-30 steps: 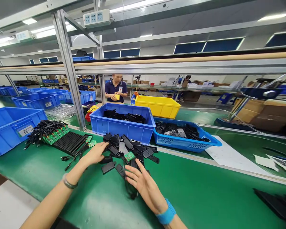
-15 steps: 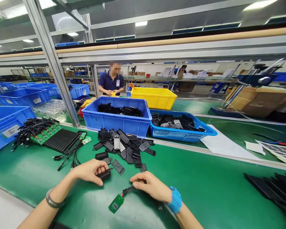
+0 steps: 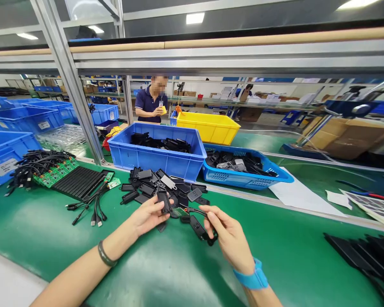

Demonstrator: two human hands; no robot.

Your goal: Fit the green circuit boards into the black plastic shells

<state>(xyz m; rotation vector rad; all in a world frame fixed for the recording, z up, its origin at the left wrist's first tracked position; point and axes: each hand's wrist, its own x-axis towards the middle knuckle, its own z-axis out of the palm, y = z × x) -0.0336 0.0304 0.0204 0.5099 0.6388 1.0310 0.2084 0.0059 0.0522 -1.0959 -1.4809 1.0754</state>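
Note:
My left hand (image 3: 147,218) grips a black plastic casing (image 3: 164,202), tilted up with its hollow side partly visible. Between finger and thumb, my right hand (image 3: 226,233) pinches a black cable (image 3: 197,210). At the cable's end, a small green circuit board (image 3: 179,212) points toward the casing; whether the two touch I cannot tell. Below the right fingers is another black plastic part (image 3: 197,227), and how it is supported is unclear. Just beyond both hands lies a heap of black casings and covers (image 3: 195,195), partly hidden by my left hand.
Behind the heap stand a blue bin (image 3: 156,158) of black parts and a blue basket (image 3: 243,181). Boards with cables (image 3: 56,172) lie on the left beside a black ribbed stack (image 3: 78,182). Black parts (image 3: 361,256) rest at right. A co-worker (image 3: 152,100) stands across the bench.
Both hands have moved forward toward the heap and nearer each other. The left hand has raised and turned the casing; the circuit board has been lifted off the table beside it.

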